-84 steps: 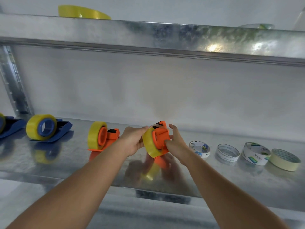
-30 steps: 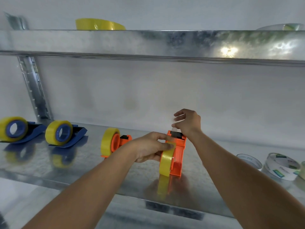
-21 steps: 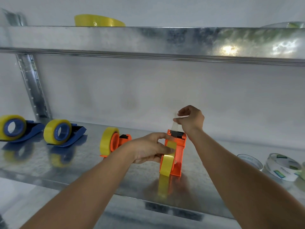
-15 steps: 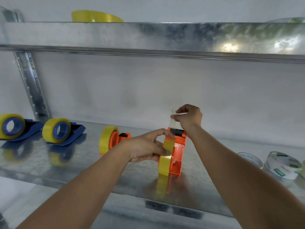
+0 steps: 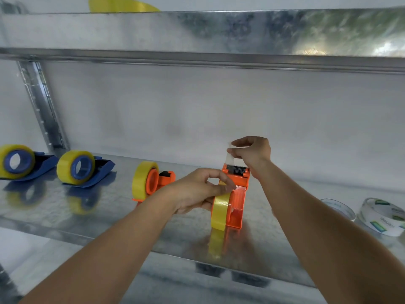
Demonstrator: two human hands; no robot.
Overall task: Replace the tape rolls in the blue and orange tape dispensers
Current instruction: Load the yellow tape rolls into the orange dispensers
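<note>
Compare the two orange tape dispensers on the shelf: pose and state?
The near orange dispenser points its cutter away from the camera; the far orange dispenser lies sideways, showing its hub. The near one is held: left hand on its yellow roll, right hand pinching a clear tape strip above the cutter. The far one is untouched. Both carry yellow rolls.

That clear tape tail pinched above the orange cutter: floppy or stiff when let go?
Likely floppy: the tape tail is thin and see-through, taut only because the right hand pinches it. Probably it sticks to whatever it touches, perhaps the cutter.
</note>
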